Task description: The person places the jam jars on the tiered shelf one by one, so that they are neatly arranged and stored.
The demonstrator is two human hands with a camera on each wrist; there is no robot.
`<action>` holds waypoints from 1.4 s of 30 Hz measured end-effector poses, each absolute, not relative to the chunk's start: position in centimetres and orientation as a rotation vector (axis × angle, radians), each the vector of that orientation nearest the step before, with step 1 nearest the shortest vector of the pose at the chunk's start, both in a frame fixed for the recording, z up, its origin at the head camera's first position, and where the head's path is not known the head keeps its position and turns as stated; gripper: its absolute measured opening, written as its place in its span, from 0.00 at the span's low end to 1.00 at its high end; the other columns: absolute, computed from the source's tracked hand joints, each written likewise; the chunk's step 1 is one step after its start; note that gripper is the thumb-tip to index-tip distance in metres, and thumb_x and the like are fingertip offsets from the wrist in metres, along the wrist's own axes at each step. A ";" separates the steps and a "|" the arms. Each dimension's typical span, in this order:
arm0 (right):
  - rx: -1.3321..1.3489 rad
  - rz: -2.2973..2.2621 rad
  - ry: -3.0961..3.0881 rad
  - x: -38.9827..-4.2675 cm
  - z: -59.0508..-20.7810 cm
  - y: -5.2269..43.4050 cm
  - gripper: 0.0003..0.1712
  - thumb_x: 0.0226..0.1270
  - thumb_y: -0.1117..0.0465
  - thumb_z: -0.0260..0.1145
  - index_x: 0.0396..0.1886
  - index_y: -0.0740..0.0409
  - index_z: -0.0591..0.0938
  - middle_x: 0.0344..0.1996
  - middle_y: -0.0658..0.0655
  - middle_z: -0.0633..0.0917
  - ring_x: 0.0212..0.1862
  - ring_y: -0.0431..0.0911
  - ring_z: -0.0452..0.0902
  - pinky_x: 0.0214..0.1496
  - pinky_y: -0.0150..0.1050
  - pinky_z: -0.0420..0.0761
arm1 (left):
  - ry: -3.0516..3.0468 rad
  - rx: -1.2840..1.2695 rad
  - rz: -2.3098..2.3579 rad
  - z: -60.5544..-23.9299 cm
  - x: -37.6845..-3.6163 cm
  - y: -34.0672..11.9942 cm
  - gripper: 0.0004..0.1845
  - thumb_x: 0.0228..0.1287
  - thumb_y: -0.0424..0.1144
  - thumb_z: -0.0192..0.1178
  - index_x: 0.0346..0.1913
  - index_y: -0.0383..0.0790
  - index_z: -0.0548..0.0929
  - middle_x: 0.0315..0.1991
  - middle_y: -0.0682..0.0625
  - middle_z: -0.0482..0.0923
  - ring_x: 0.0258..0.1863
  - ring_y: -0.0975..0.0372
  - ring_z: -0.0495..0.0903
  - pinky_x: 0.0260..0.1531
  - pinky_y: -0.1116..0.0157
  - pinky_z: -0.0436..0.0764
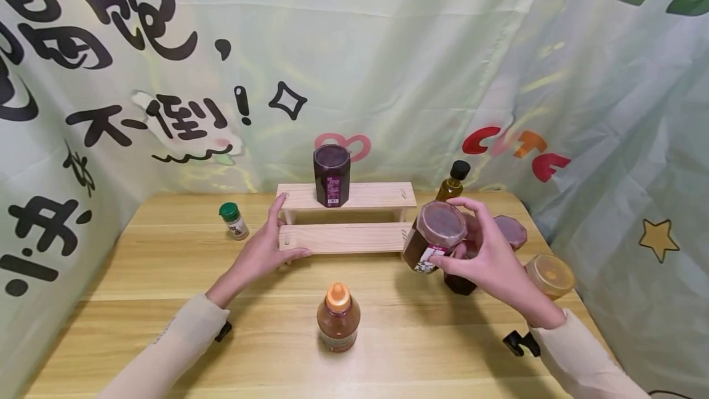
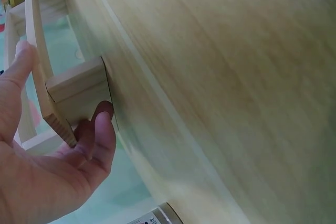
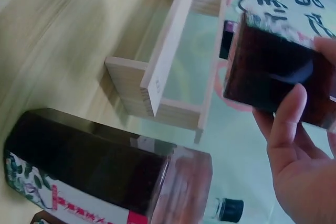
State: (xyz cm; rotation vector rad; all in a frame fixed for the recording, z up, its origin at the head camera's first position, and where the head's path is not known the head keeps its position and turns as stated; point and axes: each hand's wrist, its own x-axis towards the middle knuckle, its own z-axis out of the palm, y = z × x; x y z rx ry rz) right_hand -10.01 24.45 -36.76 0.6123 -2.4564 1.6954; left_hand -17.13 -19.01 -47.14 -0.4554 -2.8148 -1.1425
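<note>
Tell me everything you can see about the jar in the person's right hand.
The jar is clear with flat sides, filled with something dark reddish-brown, and capped by a translucent lid. A white and red label shows near its base. The right hand holds it tilted above the table, beside the right end of the wooden step shelf, fingers curled round its side.
</note>
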 end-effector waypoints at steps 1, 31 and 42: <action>0.614 1.707 -2.457 -10.4 -36.7 24.4 0.55 0.58 0.76 0.84 0.79 0.49 0.65 0.53 0.61 0.86 0.35 0.48 0.80 0.33 0.33 0.80 | -2.810 -0.456 -1.143 -47.2 -17.2 -19.0 0.73 0.58 0.57 0.84 0.90 0.55 0.36 0.56 0.34 0.81 0.26 0.59 0.80 0.31 0.53 0.81; 0.840 1.780 -2.520 -19.9 -33.8 21.6 0.53 0.60 0.73 0.84 0.79 0.50 0.65 0.58 0.62 0.86 0.41 0.53 0.82 0.38 0.37 0.82 | -2.817 -0.453 -1.052 -47.5 -16.9 -19.4 0.71 0.61 0.60 0.81 0.90 0.56 0.36 0.57 0.34 0.82 0.25 0.60 0.78 0.30 0.53 0.80; 0.806 1.824 -2.570 -22.8 -34.2 20.6 0.54 0.63 0.70 0.84 0.81 0.47 0.64 0.62 0.62 0.84 0.49 0.57 0.85 0.41 0.40 0.86 | -2.853 -0.439 -1.042 -47.3 -17.1 -19.0 0.71 0.62 0.61 0.80 0.90 0.55 0.36 0.59 0.32 0.82 0.27 0.58 0.79 0.33 0.51 0.82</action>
